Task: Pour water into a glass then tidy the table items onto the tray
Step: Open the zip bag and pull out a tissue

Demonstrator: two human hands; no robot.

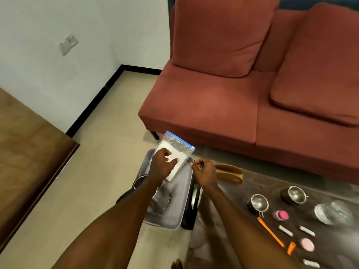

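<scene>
A: status on hands?

B: left hand (162, 164) grips the clear zip bag (174, 152), thumb on top, fingers curled on its near end. Bag holds something white and flat; its blue seal strip is at the far end, away from the hands. Right hand (204, 171) sits just right of the bag's near edge, fingers curled with the tips pinched together. Can't tell if it holds a corner of the bag or nothing (too small to resolve).

A: where's the bag relative to the tray?

B: over the far end of the grey tray (165, 222), directly under the left hand. Tilted, far end overhanging the tray's far rim. A metal bowl (161, 199) sits in the tray nearer the body, below the left forearm.

A: axis?

B: long axis runs from the left palm away and slightly right. Left hand is the holder and the nearer one. My read: bag needs to come back toward the body and lie flat inside the rim, beside the bowl.

A: what's left?

B: plenty, all right of the right arm on the dark table (272, 183): two metal cups (259, 203), a clear glass dish (333, 212), an orange tool (270, 232), pink-lidded pots, small white packets. Right hand is nearer those.

A: risk?

B: slippery bag could slide off the far rim if released tilted.
</scene>
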